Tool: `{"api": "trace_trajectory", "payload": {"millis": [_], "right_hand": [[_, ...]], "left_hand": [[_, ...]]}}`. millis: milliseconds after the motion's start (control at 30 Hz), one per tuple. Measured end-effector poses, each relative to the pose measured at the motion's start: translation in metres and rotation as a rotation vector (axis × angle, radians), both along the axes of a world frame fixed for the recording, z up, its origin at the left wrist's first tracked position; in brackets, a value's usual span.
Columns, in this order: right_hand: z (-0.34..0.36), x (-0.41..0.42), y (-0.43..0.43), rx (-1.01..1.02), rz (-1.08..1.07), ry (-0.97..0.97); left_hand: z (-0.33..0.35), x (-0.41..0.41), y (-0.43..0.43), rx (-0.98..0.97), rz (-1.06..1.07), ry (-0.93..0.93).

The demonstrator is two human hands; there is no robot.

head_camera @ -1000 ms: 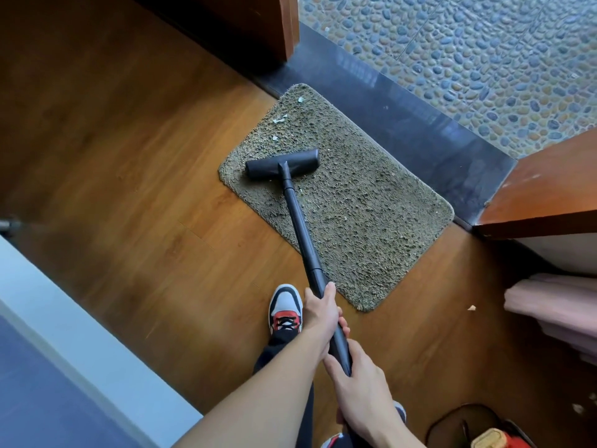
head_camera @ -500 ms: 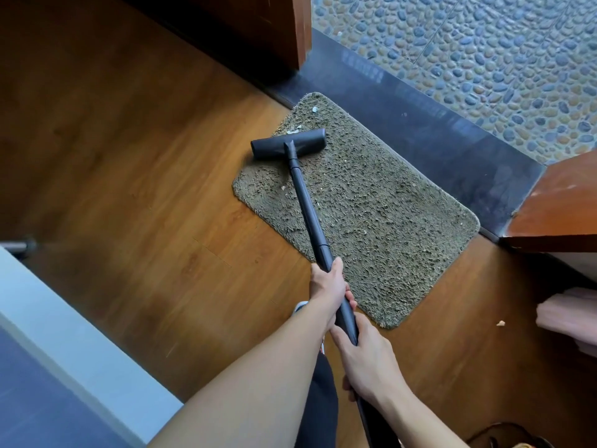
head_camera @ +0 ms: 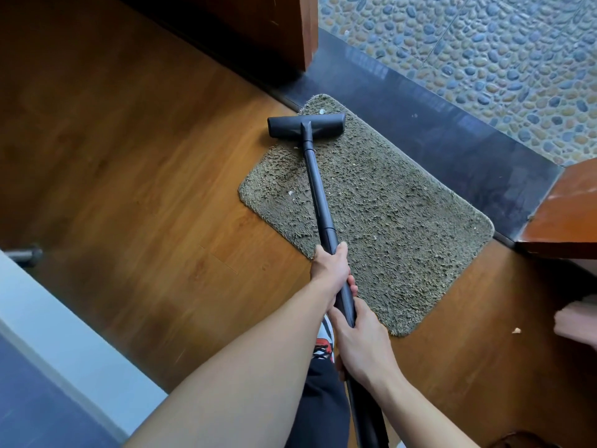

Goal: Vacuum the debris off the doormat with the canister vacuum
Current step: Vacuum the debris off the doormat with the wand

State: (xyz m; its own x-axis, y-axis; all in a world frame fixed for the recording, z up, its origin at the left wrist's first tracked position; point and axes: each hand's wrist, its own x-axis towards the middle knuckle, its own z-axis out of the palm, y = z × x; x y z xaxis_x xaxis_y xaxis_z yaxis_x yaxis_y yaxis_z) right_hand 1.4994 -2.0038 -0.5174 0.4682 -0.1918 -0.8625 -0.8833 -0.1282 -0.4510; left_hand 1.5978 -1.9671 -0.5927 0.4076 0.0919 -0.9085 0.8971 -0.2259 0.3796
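Note:
A shaggy olive doormat (head_camera: 403,227) lies on the wooden floor beside a dark threshold. The black floor nozzle (head_camera: 306,125) of the vacuum rests on the mat's far left corner, overhanging the edge a little. Its black wand (head_camera: 318,195) runs back toward me. My left hand (head_camera: 330,271) grips the wand higher up; my right hand (head_camera: 361,345) grips it just below. White debris bits show on the mat: one (head_camera: 321,111) beyond the nozzle, another (head_camera: 290,193) left of the wand. The canister is out of view.
A dark stone threshold (head_camera: 452,147) and pebble floor (head_camera: 484,53) lie beyond the mat. Wooden door frames stand at top centre (head_camera: 290,30) and right (head_camera: 568,215). A crumb (head_camera: 516,330) sits on the floor near pink cloth (head_camera: 578,321). A white-and-blue bed edge (head_camera: 48,350) is at left.
The nozzle has been pushed farther along the mat to its far left corner, over the earlier cluster of white bits. Both hands moved forward with the wand, and my view shifted forward.

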Motion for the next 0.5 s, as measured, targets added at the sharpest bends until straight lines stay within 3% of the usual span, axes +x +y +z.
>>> {"api": "trace_trajectory", "payload": {"millis": [500], "right_hand": [[-0.02,0.027,-0.025,-0.078,0.0,-0.012]], "left_hand": [[-0.011,0.037,-0.03,0.001,-0.022,0.006]]}}
